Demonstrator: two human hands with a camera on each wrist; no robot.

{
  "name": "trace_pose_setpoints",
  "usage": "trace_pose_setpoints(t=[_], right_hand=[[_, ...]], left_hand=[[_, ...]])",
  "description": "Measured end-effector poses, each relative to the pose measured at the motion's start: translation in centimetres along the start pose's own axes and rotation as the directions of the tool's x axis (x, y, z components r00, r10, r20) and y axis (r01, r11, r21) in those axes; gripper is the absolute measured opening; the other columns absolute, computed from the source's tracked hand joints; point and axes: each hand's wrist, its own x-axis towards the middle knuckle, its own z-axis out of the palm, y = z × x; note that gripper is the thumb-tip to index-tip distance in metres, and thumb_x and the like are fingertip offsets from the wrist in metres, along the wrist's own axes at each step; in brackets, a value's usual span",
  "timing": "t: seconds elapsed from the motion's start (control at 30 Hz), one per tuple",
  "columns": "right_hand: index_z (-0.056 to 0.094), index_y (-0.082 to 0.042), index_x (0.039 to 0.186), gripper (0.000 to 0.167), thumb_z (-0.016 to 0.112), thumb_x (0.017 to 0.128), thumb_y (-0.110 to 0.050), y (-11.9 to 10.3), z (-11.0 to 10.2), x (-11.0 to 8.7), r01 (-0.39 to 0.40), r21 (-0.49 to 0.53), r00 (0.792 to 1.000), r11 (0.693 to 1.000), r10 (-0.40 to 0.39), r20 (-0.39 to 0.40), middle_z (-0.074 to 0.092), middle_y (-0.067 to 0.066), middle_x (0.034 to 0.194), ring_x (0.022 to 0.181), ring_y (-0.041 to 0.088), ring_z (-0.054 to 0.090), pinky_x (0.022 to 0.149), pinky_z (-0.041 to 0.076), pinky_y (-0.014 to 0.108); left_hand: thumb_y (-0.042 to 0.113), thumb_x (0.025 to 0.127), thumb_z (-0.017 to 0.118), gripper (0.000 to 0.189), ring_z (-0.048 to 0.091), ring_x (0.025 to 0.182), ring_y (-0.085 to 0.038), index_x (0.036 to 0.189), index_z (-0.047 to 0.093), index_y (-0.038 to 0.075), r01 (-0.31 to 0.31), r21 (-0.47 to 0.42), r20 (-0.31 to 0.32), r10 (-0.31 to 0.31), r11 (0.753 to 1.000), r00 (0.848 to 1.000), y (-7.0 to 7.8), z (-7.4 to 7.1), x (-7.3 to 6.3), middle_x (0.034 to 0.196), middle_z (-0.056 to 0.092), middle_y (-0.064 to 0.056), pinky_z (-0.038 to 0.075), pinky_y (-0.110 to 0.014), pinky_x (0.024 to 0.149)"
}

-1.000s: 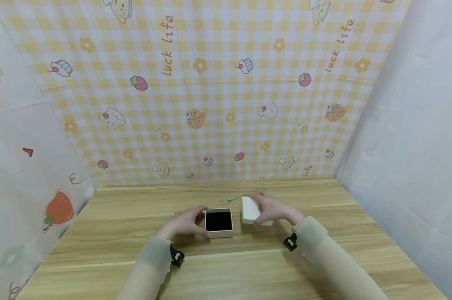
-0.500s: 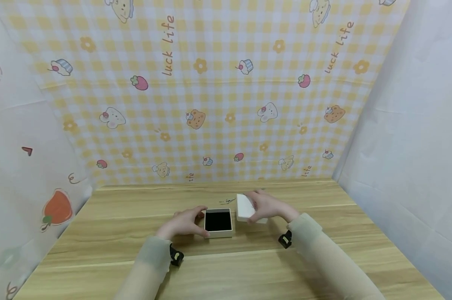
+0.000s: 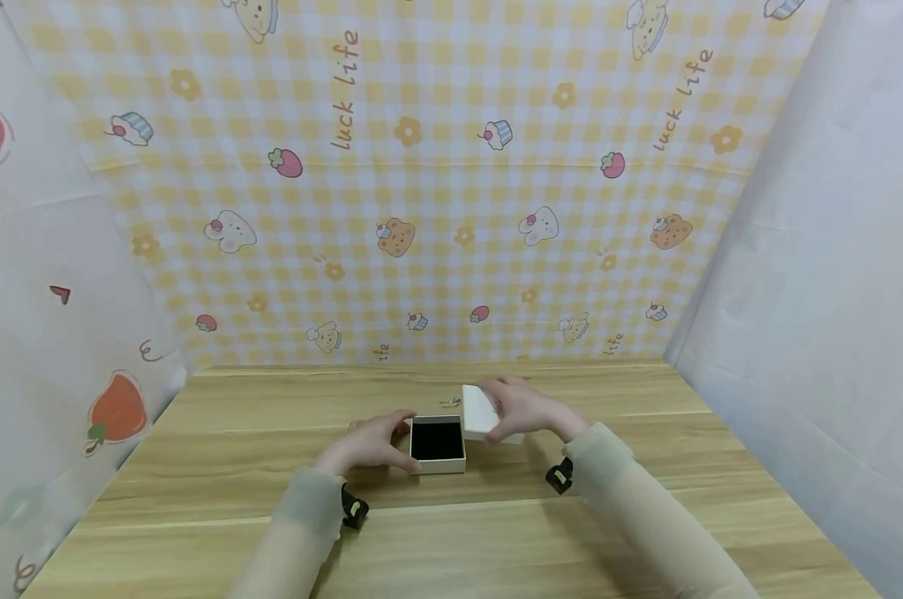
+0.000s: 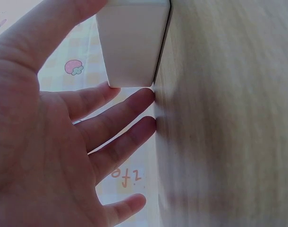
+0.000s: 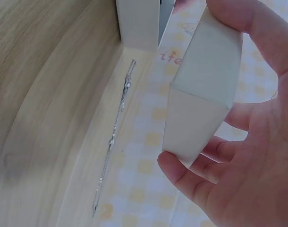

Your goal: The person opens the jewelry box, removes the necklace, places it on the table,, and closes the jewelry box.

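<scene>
A small white box (image 3: 439,468) with a black lining stands uncovered on the wooden table. My left hand (image 3: 369,443) holds it from the left, thumb at the near corner and index finger at the far one; the left wrist view has the other fingers spread below the box (image 4: 132,47). Its white lid (image 3: 475,408) is gripped by my right hand (image 3: 529,409), thumb on one side and fingers on the opposite one. The right wrist view has the lid (image 5: 203,71) tilted and raised off the table. A thin silver chain (image 5: 114,130) lies stretched out behind, partly hidden by the lid in the head view.
The wooden table (image 3: 451,549) reaches back to a yellow checked cloth (image 3: 436,183) with cartoon prints. White cloth hangs along the left (image 3: 62,349) and right (image 3: 811,291) sides. A small black device (image 3: 355,509) sits at the left wrist, and another (image 3: 560,476) at the right.
My right hand has carried the lid leftward, up to the right edge of the box, so more of the chain is covered from the head view. The left hand and box have stayed put.
</scene>
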Motion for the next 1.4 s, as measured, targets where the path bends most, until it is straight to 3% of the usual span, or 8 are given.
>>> trace_pose_setpoints(t=[0.73, 1.03, 1.4], right_hand=[[0.037, -0.011, 0.149, 0.094, 0.085, 0.069, -0.028, -1.8, 0.6, 1.5, 0.001, 0.022, 0.999, 1.000, -0.002, 0.037, 0.048, 0.010, 0.122, 0.092, 0.018, 0.048, 0.075, 0.046, 0.035], [0.037, -0.009, 0.148, 0.096, 0.085, 0.068, -0.031, -2.1, 1.2, 2.0, 0.009, 0.035, 0.998, 0.999, -0.011, 0.054, 0.047, 0.005, 0.111, 0.088, 0.017, 0.049, 0.071, 0.047, 0.032], [0.038, -0.009, 0.148, 0.098, 0.086, 0.067, -0.035, -2.6, 1.7, 2.5, 0.019, 0.017, 0.999, 1.000, -0.020, 0.050, 0.047, 0.005, 0.112, 0.086, 0.016, 0.048, 0.071, 0.046, 0.032]], left_hand=[[0.047, 0.067, 0.085, 0.096, 0.050, 0.124, -0.028, 0.145, 0.043, 0.009, 0.003, -0.007, -0.008, -0.003, 1.000, 1.000, 0.0, 0.0, 0.2, 0.131, 0.059, -0.009, 0.026, -0.059, 0.100], [0.046, 0.067, 0.085, 0.096, 0.050, 0.124, -0.029, 0.145, 0.042, 0.008, -0.003, -0.010, -0.008, 0.002, 1.000, 1.000, -0.3, 0.1, 0.2, 0.131, 0.059, -0.010, 0.024, -0.060, 0.101], [0.044, 0.068, 0.085, 0.095, 0.050, 0.124, -0.031, 0.145, 0.042, 0.006, 0.002, -0.024, -0.006, -0.002, 1.000, 1.000, -0.1, 0.0, 0.1, 0.131, 0.059, -0.011, 0.022, -0.064, 0.102]])
